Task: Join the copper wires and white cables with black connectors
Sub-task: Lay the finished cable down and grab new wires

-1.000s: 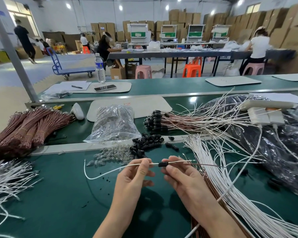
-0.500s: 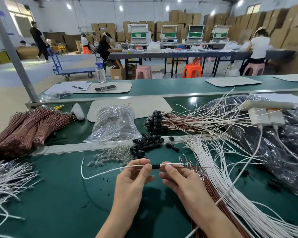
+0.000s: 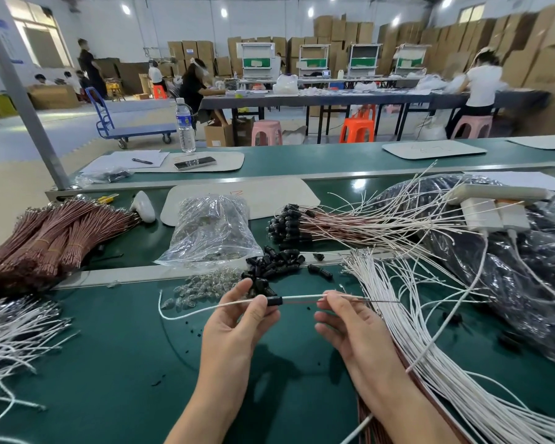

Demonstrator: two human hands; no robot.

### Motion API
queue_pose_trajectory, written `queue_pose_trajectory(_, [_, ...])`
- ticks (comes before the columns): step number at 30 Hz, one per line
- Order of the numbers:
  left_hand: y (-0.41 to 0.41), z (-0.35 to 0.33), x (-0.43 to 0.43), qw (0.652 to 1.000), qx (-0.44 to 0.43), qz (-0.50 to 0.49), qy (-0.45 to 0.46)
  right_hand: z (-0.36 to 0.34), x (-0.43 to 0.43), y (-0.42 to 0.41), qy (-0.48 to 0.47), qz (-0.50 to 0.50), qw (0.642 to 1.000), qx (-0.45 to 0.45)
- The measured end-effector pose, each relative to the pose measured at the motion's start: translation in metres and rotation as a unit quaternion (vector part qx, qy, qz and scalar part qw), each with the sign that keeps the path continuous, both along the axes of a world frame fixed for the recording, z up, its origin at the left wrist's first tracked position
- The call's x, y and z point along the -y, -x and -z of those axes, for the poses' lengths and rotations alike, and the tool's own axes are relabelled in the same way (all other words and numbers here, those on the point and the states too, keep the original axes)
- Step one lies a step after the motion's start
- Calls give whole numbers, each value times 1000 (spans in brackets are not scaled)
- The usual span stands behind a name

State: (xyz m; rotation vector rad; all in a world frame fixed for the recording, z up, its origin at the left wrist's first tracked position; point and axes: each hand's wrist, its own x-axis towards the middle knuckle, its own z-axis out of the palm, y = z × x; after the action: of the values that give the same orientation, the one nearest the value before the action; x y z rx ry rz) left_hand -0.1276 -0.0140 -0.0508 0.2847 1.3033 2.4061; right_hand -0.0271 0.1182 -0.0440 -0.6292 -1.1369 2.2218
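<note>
Both hands are up over the green table (image 3: 109, 363), centre front. L hand (image 3: 237, 322) pinches a black connector (image 3: 274, 301) btwn thumb and fingertips; a white cable (image 3: 189, 314) trails out of that grip to the left and curls up at its free end, just above the table. From the connector's other end a copper wire (image 3: 302, 303) runs to the right w/ a white strand right beside it. R hand (image 3: 350, 325) pinches both at its fingertips, and a thin end pokes out past it. Just behind the hands: a loose pile of black connectors (image 3: 273, 262) and some small clear parts (image 3: 202, 286). Farther back lies a joined bundle (image 3: 289, 225) w/ connectors on. A heap of white cables (image 3: 414, 331) lies right of R hand. Tied copper wire bundles (image 3: 45, 238) lie far left.
</note>
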Motion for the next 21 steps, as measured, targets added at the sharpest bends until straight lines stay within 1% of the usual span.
queue_pose_trajectory(9, [21,-5,14,992,90,-27,-79,-12,-30,-20,4,70,995,-72])
queue_pose_trajectory(12, [29,-5,20,989,108,-31,-95,-15,-37,-26,14,105,991,-82])
queue_pose_trajectory(17, [36,-5,25,985,126,-48,-103,-18,-47,-34,54,151,983,-90])
queue_pose_trajectory(21, [39,-5,27,985,128,-52,-106,-17,-54,-39,130,185,965,-134])
